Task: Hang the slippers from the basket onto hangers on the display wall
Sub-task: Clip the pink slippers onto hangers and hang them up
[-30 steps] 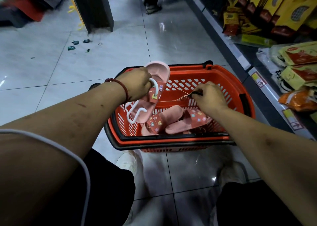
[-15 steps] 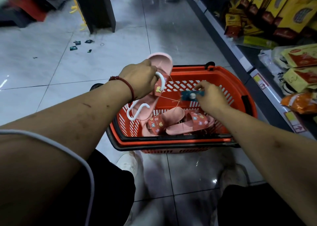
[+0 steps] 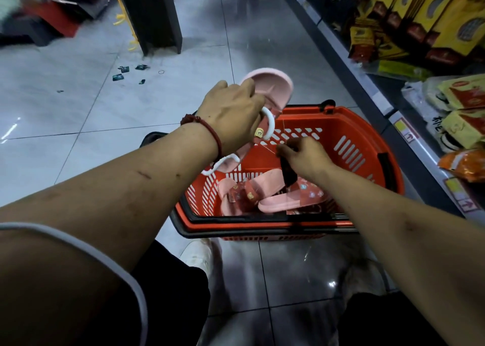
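Both busy: left hand (image 3: 233, 114) grips slipper (image 3: 273, 83) + hanger (image 3: 270, 121) over basket (image 3: 367, 125) so right hand (image 3: 307, 159), pinching tag (image 3: 287, 173), prob. strips it.

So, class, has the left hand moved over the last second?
Yes: the left hand has risen, carrying its pink slipper farther past the far rim of the red basket.

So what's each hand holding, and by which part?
Left hand grips the pink slipper at its strap, together with the white hanger. Right hand pinches a dark tag by its upper end.
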`<state>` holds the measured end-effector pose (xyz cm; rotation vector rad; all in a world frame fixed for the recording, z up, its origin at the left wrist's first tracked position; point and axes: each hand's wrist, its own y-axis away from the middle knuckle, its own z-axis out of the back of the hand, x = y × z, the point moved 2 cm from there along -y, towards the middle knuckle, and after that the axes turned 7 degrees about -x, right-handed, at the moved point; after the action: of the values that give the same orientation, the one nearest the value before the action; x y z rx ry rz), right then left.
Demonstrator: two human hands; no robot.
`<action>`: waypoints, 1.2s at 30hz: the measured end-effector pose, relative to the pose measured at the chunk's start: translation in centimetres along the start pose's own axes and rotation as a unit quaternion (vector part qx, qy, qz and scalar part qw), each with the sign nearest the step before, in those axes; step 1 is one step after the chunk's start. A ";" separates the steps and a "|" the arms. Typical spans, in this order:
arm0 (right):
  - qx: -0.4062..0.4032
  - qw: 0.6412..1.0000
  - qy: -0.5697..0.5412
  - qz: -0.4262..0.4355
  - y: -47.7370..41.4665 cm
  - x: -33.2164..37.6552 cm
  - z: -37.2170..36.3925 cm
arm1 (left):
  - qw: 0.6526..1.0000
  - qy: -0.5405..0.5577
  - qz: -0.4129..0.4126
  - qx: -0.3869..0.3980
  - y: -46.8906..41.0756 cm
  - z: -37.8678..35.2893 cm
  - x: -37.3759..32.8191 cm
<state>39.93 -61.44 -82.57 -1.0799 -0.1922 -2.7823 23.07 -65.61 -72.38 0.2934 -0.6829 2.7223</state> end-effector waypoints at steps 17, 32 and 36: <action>-0.031 0.939 0.283 -0.192 0.1 -3.8 1.7 | 0.984 -0.011 -0.063 0.168 1.3 -5.0 -1.2; 0.050 0.913 0.325 -0.242 -0.2 -9.6 1.9 | 0.977 -0.048 -0.038 0.207 0.7 -7.0 -1.4; 0.047 0.929 0.113 -0.350 -1.0 -9.1 2.8 | 0.980 -0.045 -0.004 0.195 0.4 -6.8 -0.7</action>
<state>48.25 -59.14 -86.76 -0.7540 -0.8174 -3.4304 22.74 -62.81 -78.57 0.5111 -0.1610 2.8335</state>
